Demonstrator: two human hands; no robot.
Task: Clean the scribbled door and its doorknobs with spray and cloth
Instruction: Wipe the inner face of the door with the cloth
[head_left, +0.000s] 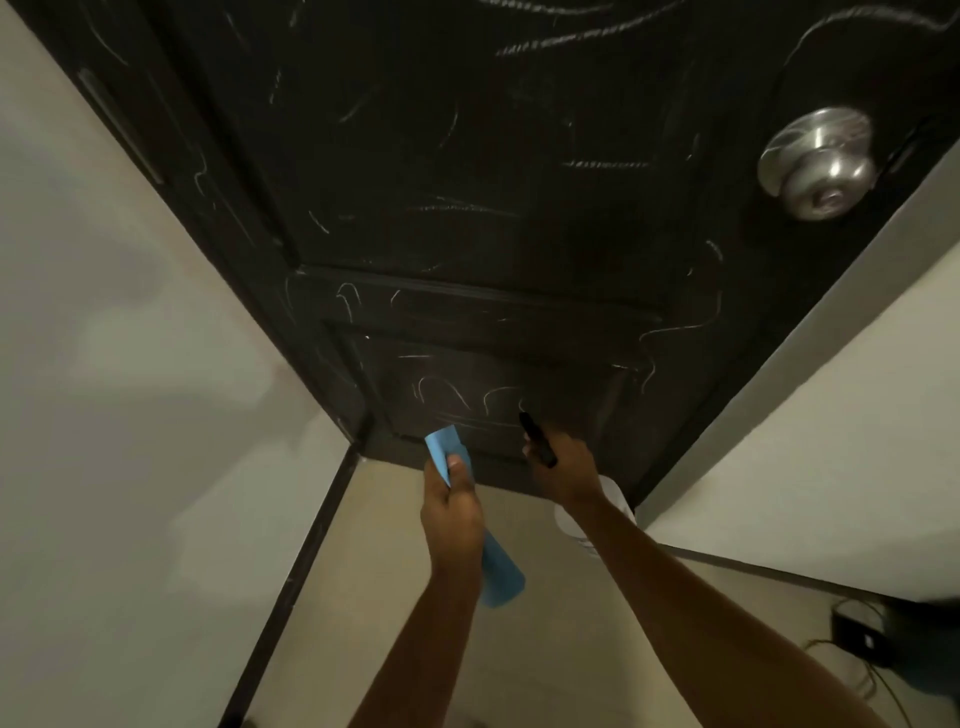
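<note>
Scribbled door, one, fills the view ahead, chalky marks all over. Left hand grips one blue cloth near its bottom panel; right hand grips one spray bottle. One silver doorknob sits upper right.

there is a single view, taken from a wide-angle camera on the person's head, looking forward and steeply down along the dark door toward the floor at its foot. it sits close to the door, so the panel fills the frame above and beyond both hands, with the doorknob high up and to the right of the right hand, and the wall spreading out left of the left hand. both forearms reach in from the bottom edge, and the hands lie low in the middle of the frame near the door's bottom panel.
</note>
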